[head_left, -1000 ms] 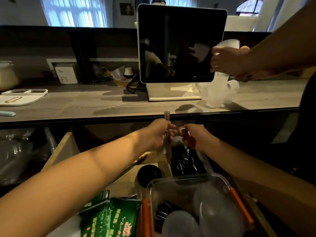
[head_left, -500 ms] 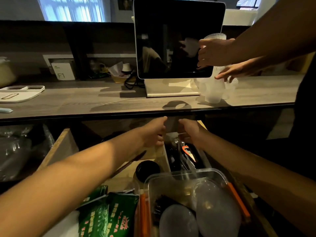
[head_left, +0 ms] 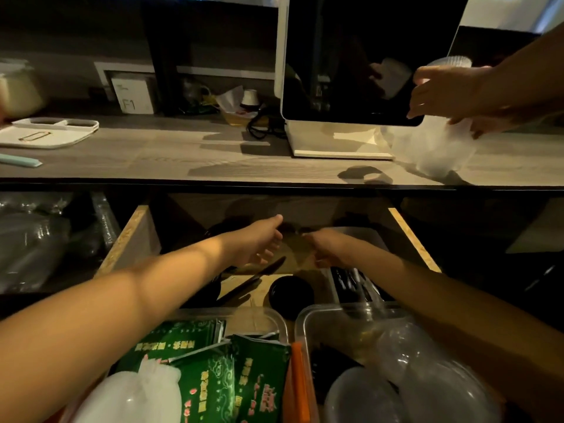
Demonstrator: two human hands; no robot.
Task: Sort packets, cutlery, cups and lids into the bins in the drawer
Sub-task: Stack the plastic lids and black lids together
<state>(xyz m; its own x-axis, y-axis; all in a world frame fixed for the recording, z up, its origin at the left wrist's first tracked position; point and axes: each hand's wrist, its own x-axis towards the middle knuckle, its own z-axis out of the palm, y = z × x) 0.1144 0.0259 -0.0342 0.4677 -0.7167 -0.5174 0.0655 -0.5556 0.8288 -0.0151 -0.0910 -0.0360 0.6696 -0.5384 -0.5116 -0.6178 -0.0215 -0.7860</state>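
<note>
Wooden drawer (head_left: 128,239) walls frame the middle of the head view, pulled out below the grey counter (head_left: 171,160) that runs across the upper half of the frame. Both forearms reach from the bottom corners toward the drawer's dark back. The left hand (head_left: 259,242) sits at centre with its thumb stretched forward and fingers loosely bent downward; it seems to hold nothing, though the shadow makes that uncertain. The right hand (head_left: 329,247), just to its right, has its fingers curled under, and I cannot tell whether anything is in its grasp.

Below the hands, on the drawer floor, lie a black knife (head_left: 253,277) and a round black lid (head_left: 291,293), with a bin of dark cutlery (head_left: 354,285) to their right. At the bottom of the frame, green packets (head_left: 213,377) fill a clear bin on the left, and clear lids (head_left: 427,377) sit in a clear bin (head_left: 305,325) on the right.

On the counter stands a white-framed screen (head_left: 360,56). In the upper right corner another person's hand (head_left: 445,93) grips a stack of clear cups (head_left: 436,148). A white tray (head_left: 45,132) rests at the far left.
</note>
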